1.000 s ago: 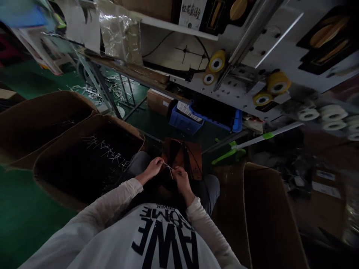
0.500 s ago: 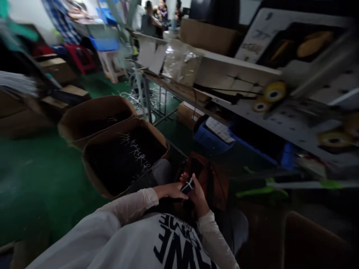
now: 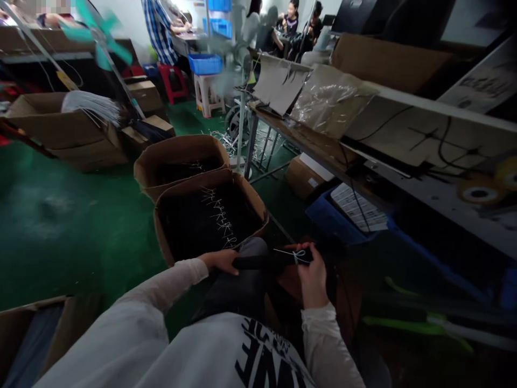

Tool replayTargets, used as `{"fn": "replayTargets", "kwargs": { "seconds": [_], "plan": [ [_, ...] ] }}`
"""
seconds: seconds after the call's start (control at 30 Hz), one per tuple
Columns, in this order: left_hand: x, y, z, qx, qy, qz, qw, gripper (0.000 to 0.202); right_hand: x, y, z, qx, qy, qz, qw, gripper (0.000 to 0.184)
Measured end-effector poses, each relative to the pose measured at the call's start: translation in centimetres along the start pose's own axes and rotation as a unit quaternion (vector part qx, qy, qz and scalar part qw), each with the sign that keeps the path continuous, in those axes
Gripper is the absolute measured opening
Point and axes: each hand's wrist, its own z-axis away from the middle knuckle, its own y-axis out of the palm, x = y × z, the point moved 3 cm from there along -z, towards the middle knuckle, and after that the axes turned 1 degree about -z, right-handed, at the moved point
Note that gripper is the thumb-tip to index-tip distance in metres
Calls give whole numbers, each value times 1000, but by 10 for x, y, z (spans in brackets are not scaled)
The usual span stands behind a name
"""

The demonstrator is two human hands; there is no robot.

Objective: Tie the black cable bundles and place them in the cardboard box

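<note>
Stretched between my hands above my lap is a long black bundle (image 3: 264, 262), tied near its right end with a white twist tie (image 3: 299, 256). My left hand (image 3: 224, 261) is closed round the bundle's left end, and my right hand (image 3: 314, 275) grips the right end beside the tie. The dark material makes it hard to tell what the bundle is made of. Just beyond my left hand stands an open cardboard box (image 3: 160, 237) holding dark bundles with a row of white ties. Behind it touches a second cardboard box (image 3: 142, 178) with similar dark contents.
A workbench (image 3: 278, 125) runs along the right, with blue bins (image 3: 335, 223) under it. Yellow tape rolls (image 3: 480, 192) lie on it. Green fan blades (image 3: 420, 325) are at lower right. People sit at the back, and another carton (image 3: 60, 129) holds white strands.
My hands have moved apart, and the black bundle now reaches lengthwise between them. The view has swung right and shows more of the floor at left.
</note>
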Motion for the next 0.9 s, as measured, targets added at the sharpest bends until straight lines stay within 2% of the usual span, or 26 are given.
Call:
{"fn": "replayTargets", "kwargs": {
  "seconds": [0.07,0.13,0.27,0.4,0.5,0.6,0.67,0.73,0.8,0.83,0.9],
  "plan": [
    [27,-8,23,-5,-41,-5,999,29,-20,11,-9,-15,16,19,1000,8],
    [52,-17,50,-12,-82,-5,997,24,-39,30,-16,2,21,34,999,9],
    [87,-46,95,-38,-147,5,988,36,-68,88,-30,85,49,73,992,17],
    [110,-90,115,-73,-209,-7,975,38,-83,146,-47,168,84,134,973,28],
    [127,-120,114,-105,-260,-45,959,44,-79,157,-60,175,99,183,962,35],
    [143,-136,106,-165,-327,-106,925,68,-61,140,-67,162,94,200,962,42],
    [148,-132,96,-190,-359,-133,904,73,-42,121,-71,149,63,188,969,45],
    [146,-115,79,-188,-355,-137,905,66,-17,103,-72,110,1,155,982,45],
    [132,-88,56,-167,-315,-126,926,55,8,92,-71,85,-54,108,989,46],
    [121,-71,44,-153,-286,-120,938,49,20,91,-69,92,-68,87,990,49],
    [94,-37,22,-127,-223,-109,960,38,40,98,-61,148,-74,62,984,55]
  ]
}}
